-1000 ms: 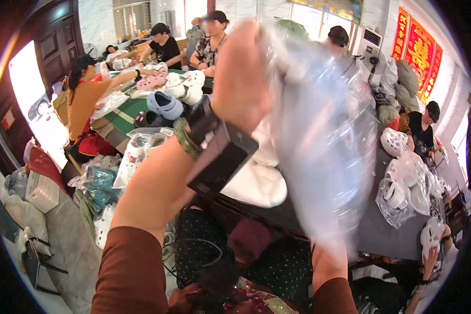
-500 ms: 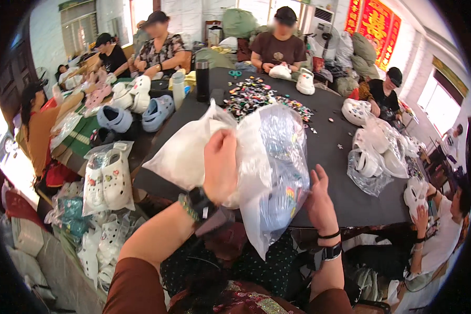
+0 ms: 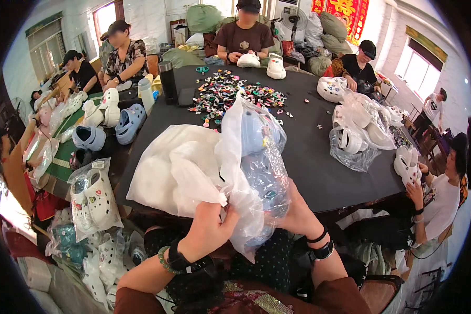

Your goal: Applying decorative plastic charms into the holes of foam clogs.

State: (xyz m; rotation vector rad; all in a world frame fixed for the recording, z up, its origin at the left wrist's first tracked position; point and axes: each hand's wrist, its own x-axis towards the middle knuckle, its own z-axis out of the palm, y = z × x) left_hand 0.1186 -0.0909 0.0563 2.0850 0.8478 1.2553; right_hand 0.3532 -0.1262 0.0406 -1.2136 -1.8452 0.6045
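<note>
A clear plastic bag (image 3: 269, 175) with light blue clogs (image 3: 256, 133) inside stands tilted over the near table edge. At its lower left my left hand (image 3: 210, 227) is closed, pinching the bag's whitish edge between thumb and fingers. My right hand (image 3: 300, 212) grips the bag from the right, its fingertips hidden behind the plastic. Just left of the bag, white plastic bags (image 3: 165, 167) lie flat and crumpled on the dark table (image 3: 309, 157), close to my left hand.
Beyond the bag spreads a heap of small colourful shoe charms (image 3: 230, 94). Bagged white clogs lie at right (image 3: 361, 125) and left (image 3: 95, 199). A black bottle (image 3: 167, 83) and loose blue clogs (image 3: 131, 123) stand at far left. Several co-workers (image 3: 246, 39) surround the table.
My left hand has come down from above the white bags to the clog bag's lower edge. My right hand has closed in on its side. The view has shifted right.
</note>
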